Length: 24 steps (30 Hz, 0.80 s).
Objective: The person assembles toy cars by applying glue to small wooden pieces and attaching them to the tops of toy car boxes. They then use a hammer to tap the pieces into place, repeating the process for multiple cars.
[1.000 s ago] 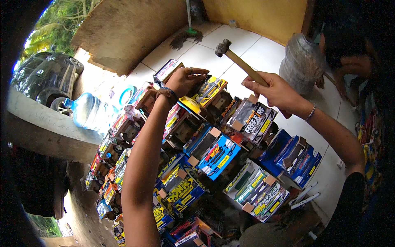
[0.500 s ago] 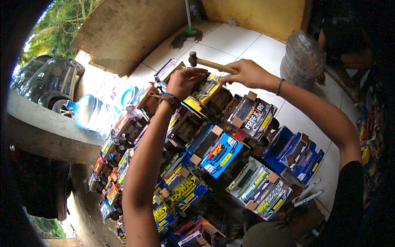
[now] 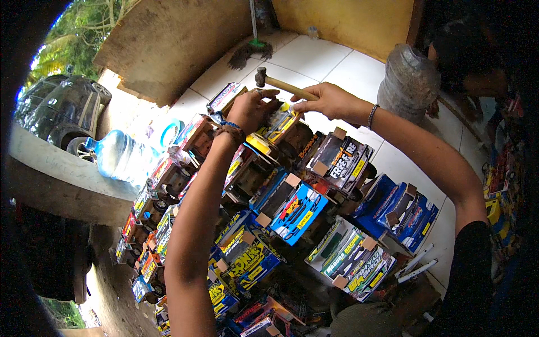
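My right hand point(image 3: 331, 102) is closed round the wooden handle of a hammer point(image 3: 286, 88). The dark metal head points left, raised just above a yellow toy truck point(image 3: 281, 126). Its fingertips are beside the truck's upper edge. My left hand point(image 3: 251, 110) rests at the truck's far left side with bent fingers drawn together; what lies between them is too small or hidden to name. Close by stand a black-and-white toy truck point(image 3: 339, 160), a light blue toy truck point(image 3: 297, 210) and a small white-fronted toy truck point(image 3: 225, 96).
Several more toy trucks crowd the floor, among them a dark blue one point(image 3: 401, 216). A large water bottle point(image 3: 118, 154) lies at left. A mop point(image 3: 250, 53) stands at the back. Another person point(image 3: 471, 67) is at right near a cloudy plastic container point(image 3: 409, 81). White tubes point(image 3: 415, 264) lie lower right.
The view has shifted slightly. Both hands stay at the yellow toy truck, and the hammer keeps nearly the same pose above it. My left fingers have moved a little.
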Tool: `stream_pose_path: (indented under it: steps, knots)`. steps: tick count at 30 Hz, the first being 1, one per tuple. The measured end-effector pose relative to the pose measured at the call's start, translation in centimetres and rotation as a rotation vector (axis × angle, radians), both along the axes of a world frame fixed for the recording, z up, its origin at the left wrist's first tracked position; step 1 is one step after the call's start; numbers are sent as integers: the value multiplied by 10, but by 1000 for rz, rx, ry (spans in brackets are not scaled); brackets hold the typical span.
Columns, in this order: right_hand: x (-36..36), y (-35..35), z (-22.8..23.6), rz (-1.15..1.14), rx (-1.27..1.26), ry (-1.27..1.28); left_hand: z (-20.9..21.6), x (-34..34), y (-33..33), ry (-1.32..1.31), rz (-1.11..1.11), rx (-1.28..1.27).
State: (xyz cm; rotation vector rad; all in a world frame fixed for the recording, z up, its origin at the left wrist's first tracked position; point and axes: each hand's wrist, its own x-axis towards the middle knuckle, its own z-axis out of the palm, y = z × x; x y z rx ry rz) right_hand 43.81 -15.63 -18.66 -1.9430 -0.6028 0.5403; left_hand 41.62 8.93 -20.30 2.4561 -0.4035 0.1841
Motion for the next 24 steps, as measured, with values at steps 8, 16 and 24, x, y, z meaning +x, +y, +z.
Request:
stream_pose_path:
  steps: [8,16,24]
  knots:
    - [7,12,-4,-57,57,25,4,-7,-9,9,96,253]
    - [9,19,-2,-67,52,-22,0,-7,-4,-138,93,-186]
    - [5,21,16,-19,106,36,18,-19,-15,144,57,-726]
